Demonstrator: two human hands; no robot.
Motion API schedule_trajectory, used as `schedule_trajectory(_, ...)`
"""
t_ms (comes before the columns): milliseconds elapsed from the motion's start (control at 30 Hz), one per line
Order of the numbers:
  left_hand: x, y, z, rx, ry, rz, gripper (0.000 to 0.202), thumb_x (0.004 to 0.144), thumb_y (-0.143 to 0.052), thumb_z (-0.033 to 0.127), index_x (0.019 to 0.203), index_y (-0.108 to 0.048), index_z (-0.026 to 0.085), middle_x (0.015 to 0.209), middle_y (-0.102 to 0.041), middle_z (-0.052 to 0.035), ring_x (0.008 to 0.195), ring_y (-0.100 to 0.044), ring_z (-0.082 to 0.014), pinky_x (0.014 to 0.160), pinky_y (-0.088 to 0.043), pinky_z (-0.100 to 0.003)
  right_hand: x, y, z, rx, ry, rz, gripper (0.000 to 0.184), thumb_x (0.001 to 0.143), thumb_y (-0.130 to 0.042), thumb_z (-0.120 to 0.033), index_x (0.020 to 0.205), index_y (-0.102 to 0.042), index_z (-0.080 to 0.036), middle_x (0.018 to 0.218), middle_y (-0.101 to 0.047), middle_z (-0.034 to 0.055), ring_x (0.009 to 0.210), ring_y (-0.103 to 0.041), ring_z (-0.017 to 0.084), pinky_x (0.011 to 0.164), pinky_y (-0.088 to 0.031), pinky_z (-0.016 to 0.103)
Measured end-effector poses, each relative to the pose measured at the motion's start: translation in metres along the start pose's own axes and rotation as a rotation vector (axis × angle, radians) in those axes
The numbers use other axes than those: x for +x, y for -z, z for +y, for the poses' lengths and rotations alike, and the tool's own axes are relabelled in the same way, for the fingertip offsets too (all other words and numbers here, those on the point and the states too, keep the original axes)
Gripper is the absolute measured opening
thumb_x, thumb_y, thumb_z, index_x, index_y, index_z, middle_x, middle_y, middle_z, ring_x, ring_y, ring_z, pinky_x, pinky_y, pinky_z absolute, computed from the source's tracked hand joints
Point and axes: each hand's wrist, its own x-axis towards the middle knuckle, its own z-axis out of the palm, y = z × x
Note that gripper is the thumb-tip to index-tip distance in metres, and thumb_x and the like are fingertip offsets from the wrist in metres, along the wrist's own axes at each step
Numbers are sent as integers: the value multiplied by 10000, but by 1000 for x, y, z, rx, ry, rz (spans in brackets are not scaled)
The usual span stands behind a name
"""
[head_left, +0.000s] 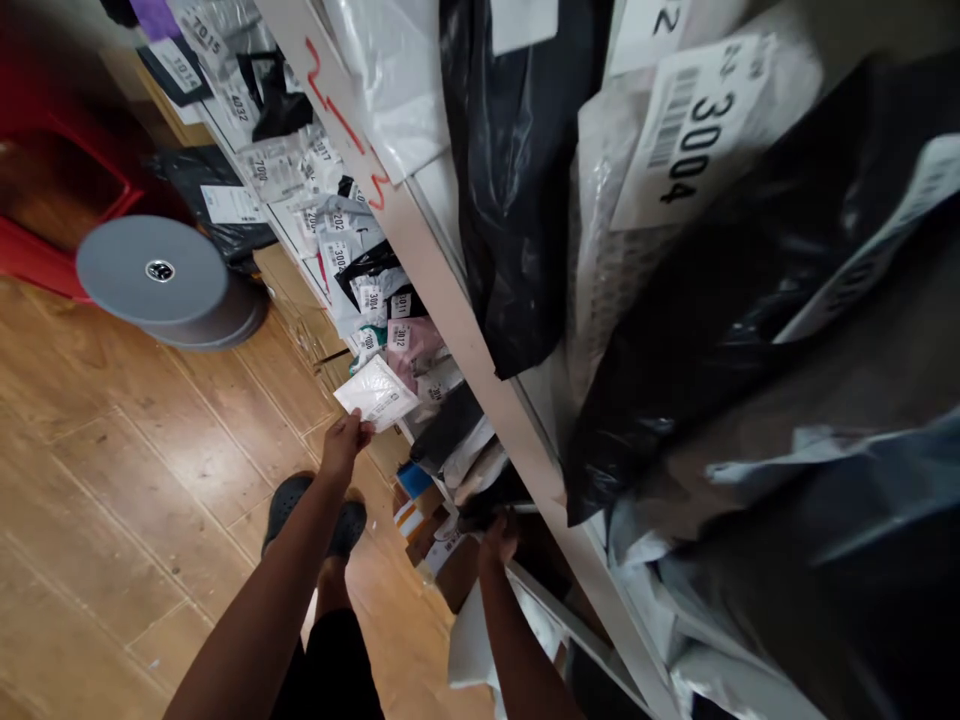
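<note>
While the left hand (345,443) pinches the edge of a flat, glossy white packet (377,393) between thumb and fingers, that packet sits at the open front of the lower shelf, beside a soft pink packet (415,348) labelled 3012. The right hand (499,538) is at the same rack, against or just beside a dark bag (491,497); I cannot tell whether its fingers grip anything. Creased plastic parcels with printed numbers crowd this tier. Behind the pale, flat-edged rack (480,365), the upper shelf holds a slack, shiny black bag (525,180) and a bubbly, translucent parcel (600,240) labelled 3004. A smooth, round grey stool (161,265) stands on the wood-grained floor (180,440).
</note>
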Motion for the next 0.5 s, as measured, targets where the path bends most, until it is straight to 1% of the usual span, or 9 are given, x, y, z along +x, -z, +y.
schedule_trajectory(67,-2,1,0,-37,44,8,529,494,-793,604,725,-629,157,685,-701,-29,652,-604,-119,665,-472,-245,-1,5,-9,2,16,114,591,981,-255,-537,1081,-629,-92,985,-647,206,941,-623,316,786,-524,507)
schedule_trajectory(100,-2,1,0,-53,60,9,527,494,-803,583,756,-643,155,717,-721,-40,674,-621,-122,681,-479,-246,1,7,-19,17,67,115,592,962,-286,-552,1074,-644,-94,1014,-645,223,985,-614,333,816,-520,514)
schedule_trajectory(167,-1,2,-1,-84,80,2,481,506,-815,540,754,-647,163,690,-718,-22,654,-620,-112,691,-487,-243,13,10,-50,46,278,-14,467,917,-442,-518,1097,-671,-153,1134,-636,190,1097,-588,308,916,-509,472)
schedule_trajectory(200,0,2,-1,-100,90,-14,452,515,-812,532,723,-638,171,644,-698,-4,624,-610,-108,691,-494,-247,22,9,-69,51,427,-136,391,900,-505,-461,1130,-674,-193,1219,-611,162,1165,-560,290,971,-488,453)
schedule_trajectory(233,0,3,-1,-114,98,-39,432,530,-799,542,688,-626,180,600,-675,11,597,-600,-107,687,-501,-254,32,8,-88,24,559,-248,379,882,-552,-415,1193,-656,-225,1311,-562,145,1231,-518,289,1026,-449,464)
schedule_trajectory(267,0,4,0,-123,107,-77,431,552,-774,573,655,-619,184,570,-656,14,578,-595,-115,676,-508,-266,42,5,-106,-21,610,-305,417,853,-605,-412,1230,-641,-238,1391,-499,144,1282,-474,304,1060,-414,480)
schedule_trajectory(333,-2,6,2,-124,135,-177,511,612,-681,680,612,-640,171,575,-667,-35,594,-618,-157,660,-522,-301,59,-4,-134,-117,582,-373,470,792,-683,-428,1217,-652,-228,1432,-441,165,1319,-421,354,1075,-379,508)
schedule_trajectory(400,-5,10,5,-64,127,-280,662,669,-556,780,627,-699,136,687,-721,-119,707,-669,-223,691,-541,-345,69,-14,-149,-197,430,-404,422,776,-698,-413,1143,-687,-204,1352,-504,186,1283,-444,377,1053,-379,501)
schedule_trajectory(500,-5,14,5,99,14,-323,558,594,-736,682,715,-758,138,816,-757,-123,826,-679,-244,794,-543,-370,70,-27,-152,-252,221,-405,355,794,-675,-382,1088,-702,-184,1165,-616,189,1168,-523,376,1012,-379,493)
